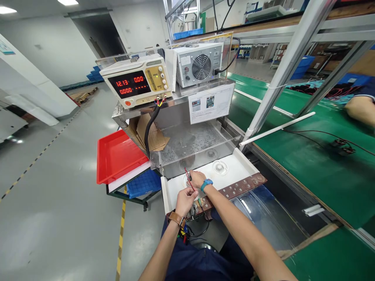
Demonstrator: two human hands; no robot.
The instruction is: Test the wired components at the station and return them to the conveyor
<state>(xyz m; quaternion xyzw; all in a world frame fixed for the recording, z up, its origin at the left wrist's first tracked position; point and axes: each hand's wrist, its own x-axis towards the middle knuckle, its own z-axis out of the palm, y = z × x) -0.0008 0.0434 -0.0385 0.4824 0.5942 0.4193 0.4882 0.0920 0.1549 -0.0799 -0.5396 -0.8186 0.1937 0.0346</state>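
My left hand (185, 200), a brown-strapped watch on its wrist, is closed in a pinch on thin red and black wires (189, 180) over a white tray (234, 168). My right hand (197, 178), with a blue watch, is curled around the upper end of the same wires just beyond the left hand. What the wires end in is too small to make out. A brown strip with metal studs (237, 189) runs along the tray's near edge, right of my hands.
A power supply (137, 80) reading 12.13 sits on a steel shelf beside a fan-faced box (199, 64). A clear tank (193, 146) stands behind the tray, with red trays (117, 156) to the left. Right runs a green conveyor (307, 156), where another person's arm (361, 109) rests.
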